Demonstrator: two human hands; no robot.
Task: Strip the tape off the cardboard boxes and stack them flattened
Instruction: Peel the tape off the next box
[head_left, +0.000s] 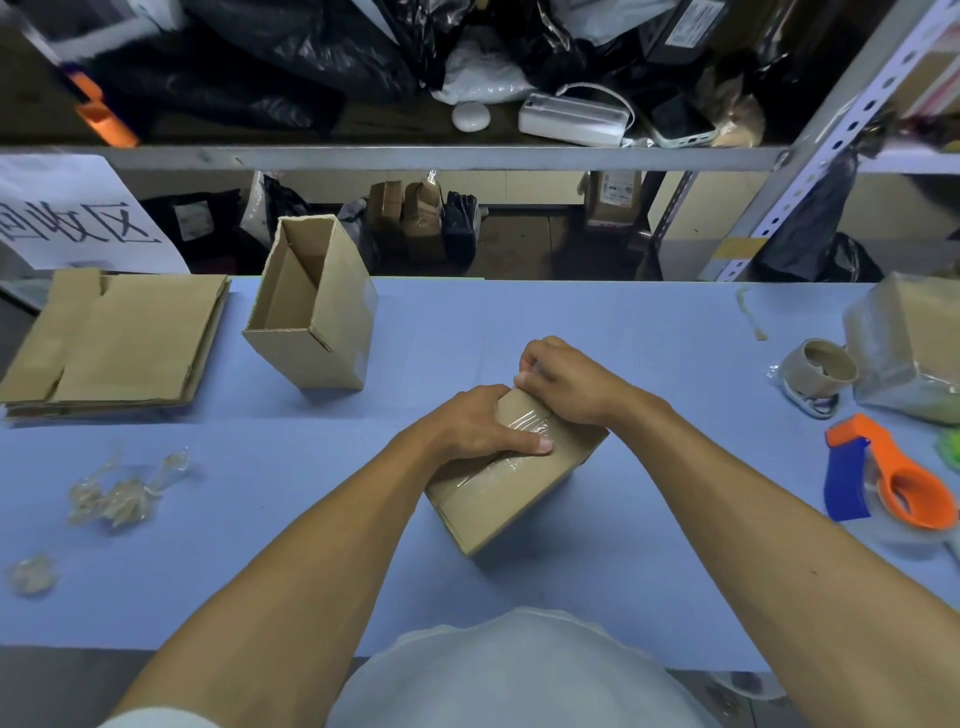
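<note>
- Across the lower two thirds of the view a blue bench (649, 332) is spread, and every task item is carried on it.
- Behind the bench a grey metal shelf (415, 157) is seen, loaded with black bags, a white oblong device and a phone; any printing on these is too blurred to be read.
- At the far left a white sign (78, 218) is hung; large dark characters are printed on it, seen upside down, and they cannot be read with certainty.
- On the bench's left side a stack of flattened boxes (119, 343) is laid.
- Just right of that stack an open box (311, 306) is stood upright, its mouth facing up.
- At the bench's middle a taped box (519, 493) is rested, with clear tape (524, 426) running along its top seam; no label is visible on it.
- The taped box is gripped from the left by the left hand (478, 426), thumb laid flat on the tape.
- At the box's far end the right hand (566, 382) is curled, its fingers (527, 376) pinching the tape's edge.
- At the right an orange and blue tape dispenser (883, 475) is laid, beyond it a nearly spent tape roll (821, 366).
- At the left, crumpled tape scraps (119, 493) are scattered.
</note>
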